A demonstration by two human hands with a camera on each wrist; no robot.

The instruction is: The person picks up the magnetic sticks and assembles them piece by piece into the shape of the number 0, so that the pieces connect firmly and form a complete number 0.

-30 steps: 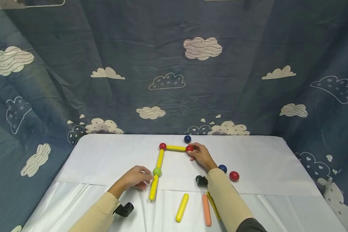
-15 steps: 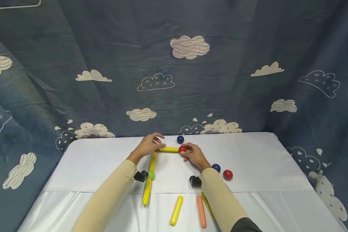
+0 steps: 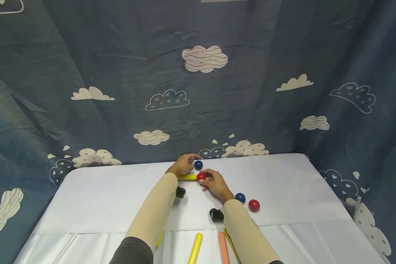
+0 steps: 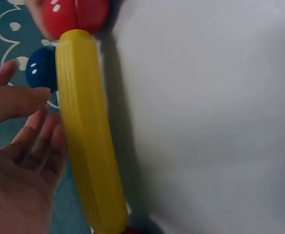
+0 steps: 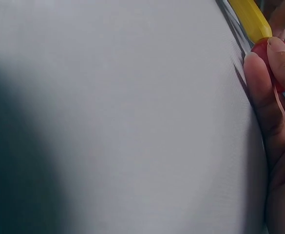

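My right hand (image 3: 216,184) pinches a red ball (image 3: 201,177) between thumb and fingers; the ball sits on the end of a yellow rod (image 3: 187,177). Just behind that rod lies a loose blue ball (image 3: 198,165). My left hand (image 3: 183,165) reaches over the rod to the blue ball, its fingers spread and fairly straight. In the left wrist view the thumb tip is right at the edge of the blue ball (image 4: 41,68). The left arm hides most of the other joined rods, the green ball and the red corner ball in the head view.
On the white cloth (image 3: 95,198), another blue ball (image 3: 240,197) and a red ball (image 3: 254,205) lie right of my right wrist. Nearer me are a loose yellow rod (image 3: 195,249) and an orange rod (image 3: 223,247). A dark cloud-print curtain (image 3: 118,66) stands behind the table.
My left hand has moved from beside the green ball, past the red corner ball, to the blue ball at the back. My right hand stays on its red ball. The head view has shifted.
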